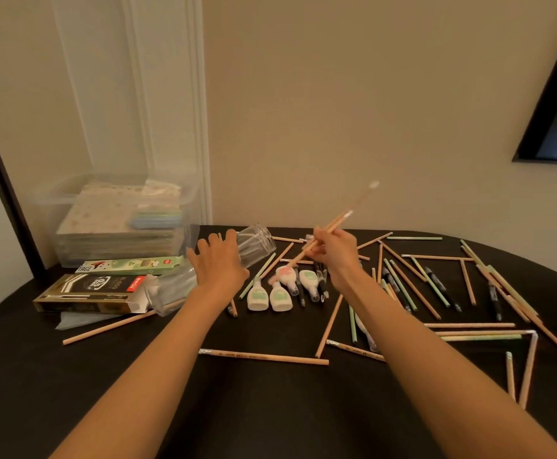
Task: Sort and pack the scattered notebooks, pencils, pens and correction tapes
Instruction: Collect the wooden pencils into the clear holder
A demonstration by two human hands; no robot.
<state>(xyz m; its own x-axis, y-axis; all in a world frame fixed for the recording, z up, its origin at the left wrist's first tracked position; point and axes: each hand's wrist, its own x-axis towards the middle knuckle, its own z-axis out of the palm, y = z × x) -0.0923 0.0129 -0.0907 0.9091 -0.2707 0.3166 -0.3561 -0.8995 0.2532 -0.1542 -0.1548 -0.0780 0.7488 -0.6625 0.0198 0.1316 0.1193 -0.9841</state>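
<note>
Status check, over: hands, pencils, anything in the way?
Left hand grips glass jar, tilted. Right hand holds pencil bundle, erasers up. Loose pencils, pens, correction tapes litter table.

The long green-and-white cardboard box [131,265] shows "TAGE" at its end; the black-and-gold cardboard box [88,292] reads "0.5 mm".
</note>
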